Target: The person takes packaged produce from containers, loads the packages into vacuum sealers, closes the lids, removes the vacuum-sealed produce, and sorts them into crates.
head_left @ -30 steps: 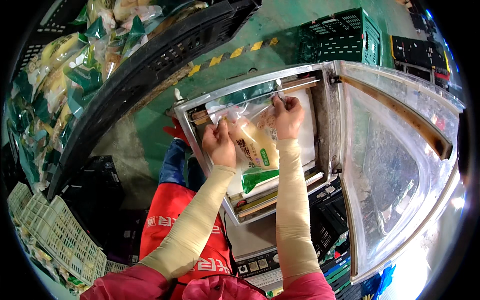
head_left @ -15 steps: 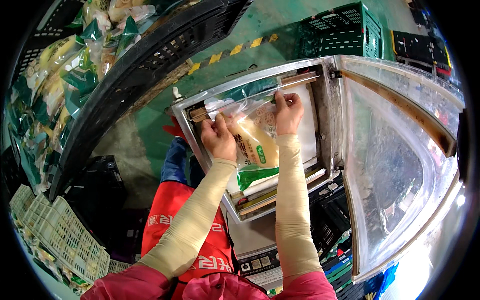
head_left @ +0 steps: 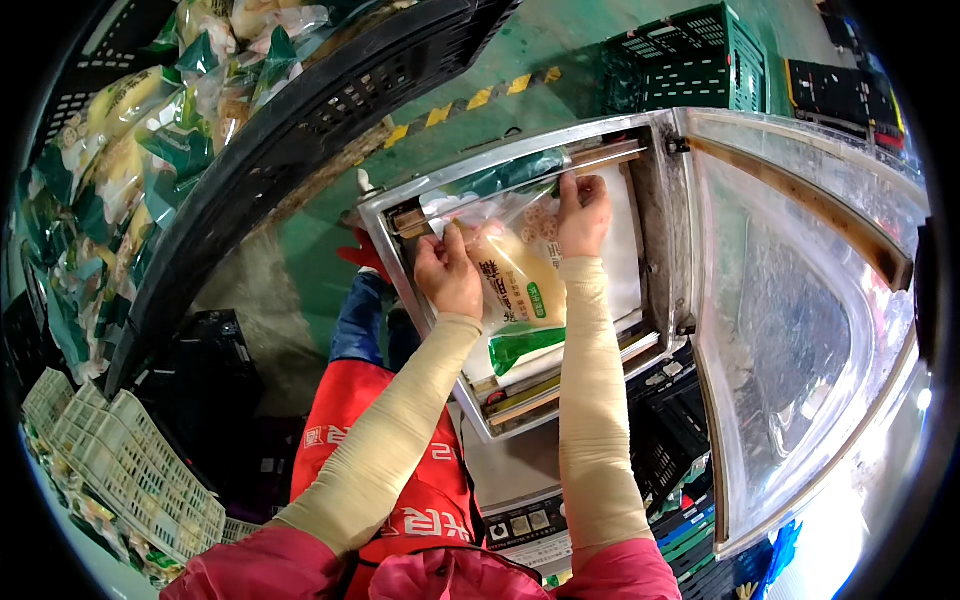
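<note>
A clear plastic food bag [head_left: 535, 290] with pale yellow contents, dark print and a green lower end lies in the open chamber of a metal-framed vacuum sealer [head_left: 648, 250]. My left hand [head_left: 450, 275] pinches the upper left part of the bag. With thumb and fingers pressed together, my right hand [head_left: 584, 222] grips its upper right part, close to the sealing bar [head_left: 606, 158]. The bag's green mouth end spreads past my fingers toward the far edge of the chamber. What exactly is inside the bag is hard to make out.
The sealer's clear lid [head_left: 790, 330] stands open at the right. A big black crate [head_left: 290, 150] at the left holds several filled bags [head_left: 125, 170]. Behind the machine sits a green crate [head_left: 690, 75]; a white crate [head_left: 140, 470] is at lower left. A red glove [head_left: 364, 254] shows beside the sealer.
The whole view has shifted slightly. My left fingers have adjusted a little on the bag, while both hands keep hold of it.
</note>
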A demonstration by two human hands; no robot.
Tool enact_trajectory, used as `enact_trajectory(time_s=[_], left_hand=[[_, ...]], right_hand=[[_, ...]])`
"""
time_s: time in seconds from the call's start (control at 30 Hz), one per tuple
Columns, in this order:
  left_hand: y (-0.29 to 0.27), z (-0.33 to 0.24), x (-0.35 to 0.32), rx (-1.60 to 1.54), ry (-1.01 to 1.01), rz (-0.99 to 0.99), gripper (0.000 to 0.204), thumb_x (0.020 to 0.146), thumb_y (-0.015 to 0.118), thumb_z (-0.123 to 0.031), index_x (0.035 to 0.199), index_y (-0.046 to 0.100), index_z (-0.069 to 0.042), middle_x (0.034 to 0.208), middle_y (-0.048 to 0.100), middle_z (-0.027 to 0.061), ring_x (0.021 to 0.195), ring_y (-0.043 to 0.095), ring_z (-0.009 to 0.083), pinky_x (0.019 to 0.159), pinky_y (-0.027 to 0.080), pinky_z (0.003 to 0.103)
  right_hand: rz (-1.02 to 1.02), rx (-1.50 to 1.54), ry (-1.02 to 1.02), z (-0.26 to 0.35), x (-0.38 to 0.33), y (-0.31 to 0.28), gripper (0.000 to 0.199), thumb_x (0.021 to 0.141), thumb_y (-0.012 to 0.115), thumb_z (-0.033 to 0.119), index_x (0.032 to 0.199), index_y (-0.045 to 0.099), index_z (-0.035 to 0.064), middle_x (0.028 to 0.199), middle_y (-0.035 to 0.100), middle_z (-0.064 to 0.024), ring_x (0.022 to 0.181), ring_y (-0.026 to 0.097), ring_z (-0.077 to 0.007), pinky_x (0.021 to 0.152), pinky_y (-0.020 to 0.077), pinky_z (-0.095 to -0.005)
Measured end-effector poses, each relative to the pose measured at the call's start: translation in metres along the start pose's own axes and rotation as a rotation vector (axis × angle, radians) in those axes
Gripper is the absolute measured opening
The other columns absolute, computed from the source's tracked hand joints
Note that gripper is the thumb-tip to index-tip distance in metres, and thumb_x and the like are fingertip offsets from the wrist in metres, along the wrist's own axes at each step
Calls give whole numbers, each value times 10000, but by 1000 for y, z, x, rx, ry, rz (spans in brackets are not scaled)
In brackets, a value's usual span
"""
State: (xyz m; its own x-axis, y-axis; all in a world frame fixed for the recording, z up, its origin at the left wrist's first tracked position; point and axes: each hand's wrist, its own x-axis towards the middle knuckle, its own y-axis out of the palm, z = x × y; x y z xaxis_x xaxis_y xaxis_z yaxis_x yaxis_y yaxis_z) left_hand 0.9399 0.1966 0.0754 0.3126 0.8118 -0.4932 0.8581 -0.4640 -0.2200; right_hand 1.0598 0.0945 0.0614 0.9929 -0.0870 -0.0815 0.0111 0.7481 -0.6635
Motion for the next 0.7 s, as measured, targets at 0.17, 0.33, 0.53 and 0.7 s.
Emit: enact_trajectory(time_s=[0.17, 0.33, 0.53, 0.7], left_hand=[[-4, 2, 3, -289, -112, 95, 253, 881, 577, -259, 829, 490, -27, 685, 562, 14, 596, 465, 60, 555, 383, 218], [-12, 8, 3, -346, -135, 176, 208, 894, 559, -221, 888, 492, -24, 807, 575, 35, 696, 492, 60, 623, 389, 205], [-23, 0, -8, -382, -121, 222, 258, 892, 544, -131, 1089, 449, 4, 991, 552, 73, 873, 530, 108, 772, 430, 240], [-40, -27, -8, -255, 101, 379, 353, 866, 551, -62, 1192, 421, -24, 1130, 500, 85, 1012, 497, 155, 884, 399, 275]], right_hand=[[12, 3, 13, 24, -5, -7, 221, 847, 597, 202, 860, 552, -14, 687, 595, -146, 618, 576, -249, 577, 435, -345], [36, 16, 90, 31, -12, -18, 253, 843, 607, 222, 876, 569, -26, 672, 590, -123, 585, 554, -193, 550, 430, -308], [204, -40, 168, 27, -12, -27, 297, 815, 643, 246, 833, 613, -49, 596, 570, -81, 519, 505, -126, 497, 406, -278], [277, 83, 224, 22, -11, -33, 276, 822, 624, 228, 848, 618, -47, 569, 542, -47, 510, 450, -75, 483, 379, -249]])
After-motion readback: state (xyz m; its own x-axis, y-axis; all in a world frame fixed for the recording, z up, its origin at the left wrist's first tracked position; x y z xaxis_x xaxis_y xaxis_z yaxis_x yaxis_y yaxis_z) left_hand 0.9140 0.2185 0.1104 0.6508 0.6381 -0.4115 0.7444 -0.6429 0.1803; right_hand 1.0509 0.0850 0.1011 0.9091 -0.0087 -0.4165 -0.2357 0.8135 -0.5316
